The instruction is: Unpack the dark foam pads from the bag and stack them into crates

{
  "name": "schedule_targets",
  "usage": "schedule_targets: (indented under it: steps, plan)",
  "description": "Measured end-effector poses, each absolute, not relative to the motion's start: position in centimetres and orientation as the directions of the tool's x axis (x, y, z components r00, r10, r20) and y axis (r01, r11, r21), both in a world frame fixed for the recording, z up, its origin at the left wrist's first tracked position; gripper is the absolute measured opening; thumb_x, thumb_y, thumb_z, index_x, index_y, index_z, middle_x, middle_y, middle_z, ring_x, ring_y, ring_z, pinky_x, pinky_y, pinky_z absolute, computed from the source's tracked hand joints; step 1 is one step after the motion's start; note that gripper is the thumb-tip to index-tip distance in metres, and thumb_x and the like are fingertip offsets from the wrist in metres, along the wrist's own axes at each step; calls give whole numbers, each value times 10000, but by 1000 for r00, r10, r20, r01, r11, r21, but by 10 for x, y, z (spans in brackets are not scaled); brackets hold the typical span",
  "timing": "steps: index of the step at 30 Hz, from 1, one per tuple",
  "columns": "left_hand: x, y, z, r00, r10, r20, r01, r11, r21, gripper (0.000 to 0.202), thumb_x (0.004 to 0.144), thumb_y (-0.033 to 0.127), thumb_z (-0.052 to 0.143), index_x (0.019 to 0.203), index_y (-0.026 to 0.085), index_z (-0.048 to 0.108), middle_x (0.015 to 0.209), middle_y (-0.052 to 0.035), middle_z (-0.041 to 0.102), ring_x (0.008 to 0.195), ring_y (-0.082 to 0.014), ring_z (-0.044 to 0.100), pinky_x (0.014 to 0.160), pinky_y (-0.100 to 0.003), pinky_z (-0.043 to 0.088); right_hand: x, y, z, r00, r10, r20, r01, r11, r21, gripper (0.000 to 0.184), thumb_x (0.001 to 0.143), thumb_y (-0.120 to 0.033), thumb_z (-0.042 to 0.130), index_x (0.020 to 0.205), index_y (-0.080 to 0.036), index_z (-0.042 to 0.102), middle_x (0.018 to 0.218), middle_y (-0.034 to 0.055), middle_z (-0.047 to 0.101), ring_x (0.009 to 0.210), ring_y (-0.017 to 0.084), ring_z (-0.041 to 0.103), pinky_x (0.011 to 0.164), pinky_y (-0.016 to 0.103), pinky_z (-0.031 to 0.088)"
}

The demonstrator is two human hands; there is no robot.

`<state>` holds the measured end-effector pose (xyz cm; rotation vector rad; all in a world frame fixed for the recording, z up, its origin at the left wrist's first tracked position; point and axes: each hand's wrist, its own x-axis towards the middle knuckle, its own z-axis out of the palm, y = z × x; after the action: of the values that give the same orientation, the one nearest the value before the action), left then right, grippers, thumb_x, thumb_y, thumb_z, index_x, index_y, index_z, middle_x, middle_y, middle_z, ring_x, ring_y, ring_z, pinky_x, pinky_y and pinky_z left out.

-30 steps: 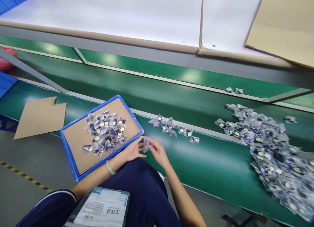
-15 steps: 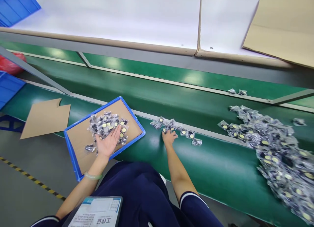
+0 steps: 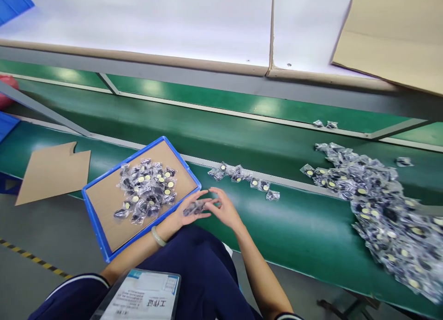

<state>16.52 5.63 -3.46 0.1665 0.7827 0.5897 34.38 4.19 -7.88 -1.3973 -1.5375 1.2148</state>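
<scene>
Glossy clear plastic bags (image 3: 145,190); matt brown cardboard liner (image 3: 104,214); smooth blue plastic tray (image 3: 122,163); smooth green belt (image 3: 294,237).

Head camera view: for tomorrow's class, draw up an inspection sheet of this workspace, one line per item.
Surface: green conveyor belt.
Job's things: cardboard-lined blue tray holding clear packets; on the belt, a row of packets and a large heap.
Clutter: loose cardboard sheet left of the tray.
Hands: left hand holds a small packet; right hand close beside it.
Cables: nothing seen.
Surroundings: white board, grey floor, yellow-black tape, ID badge.
</scene>
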Motion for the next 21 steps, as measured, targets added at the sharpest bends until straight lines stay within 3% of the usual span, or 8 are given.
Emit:
schedule_targets:
  steps: [3,7,10,12,14,17,19,21]
  plan:
    - [156,62,-20,573,584,-575,-544,796,266,409,849,455,554,1130,160,593,948,-100,671,746,-171,645,605,-246,523,373,81,-82,81,990,-113,611,-139,-780,461,850,-437,512,1260,-227,497,1311,126,478,929,210,602,827,373,497]
    - [113,72,1,418,720,-554,-756,614,227,479,883,542,453,1140,161,588,1062,-126,656,914,-182,641,575,-189,523,408,139,-119,283,911,-300,848,-383,-365,584,830,-284,553,1385,-200,389,1414,196,344,1247,354,397,920,456,435]
    - [77,73,12,183,817,-547,-840,419,345,425,881,515,469,1087,174,617,1056,-113,661,951,-181,633,647,-214,545,413,158,-147,299,895,-332,866,-401,-298,488,836,-149,468,1322,-199,464,1385,211,360,1231,368,383,859,455,445]
    - [62,70,13,48,853,-520,-783,356,511,328,850,472,538,925,173,652,922,-80,675,882,-171,636,677,-228,541,410,157,-161,280,907,-313,871,-377,-314,441,840,-86,389,1249,-183,522,1327,218,407,1191,350,409,847,442,437]
    - [60,64,6,28,873,-487,-554,419,719,263,804,425,611,760,168,640,775,-50,656,782,-163,628,671,-235,527,409,152,-171,255,923,-290,875,-348,-338,418,833,-57,357,1182,-173,556,1257,208,459,1152,319,430,869,423,419]
    - [83,54,-21,227,840,-493,115,480,870,231,765,401,647,771,171,650,742,-41,647,723,-175,615,706,-282,515,409,137,-183,233,939,-253,863,-320,-391,333,827,-83,379,1083,-156,579,1140,182,515,1081,283,457,902,396,389]
    - [107,49,-47,359,741,-568,557,319,767,340,750,377,652,1031,184,649,948,-75,668,879,-220,630,838,-336,492,409,124,-188,247,942,-225,840,-324,-435,277,832,-134,384,1034,-144,573,1079,170,526,1029,270,472,894,386,385]
    - [128,45,-74,369,642,-672,794,159,587,577,715,320,672,1259,179,539,1227,-147,577,1096,-286,578,963,-392,427,408,107,-188,277,940,-199,805,-340,-486,248,838,-194,375,996,-142,559,1031,154,528,978,257,487,867,377,395]
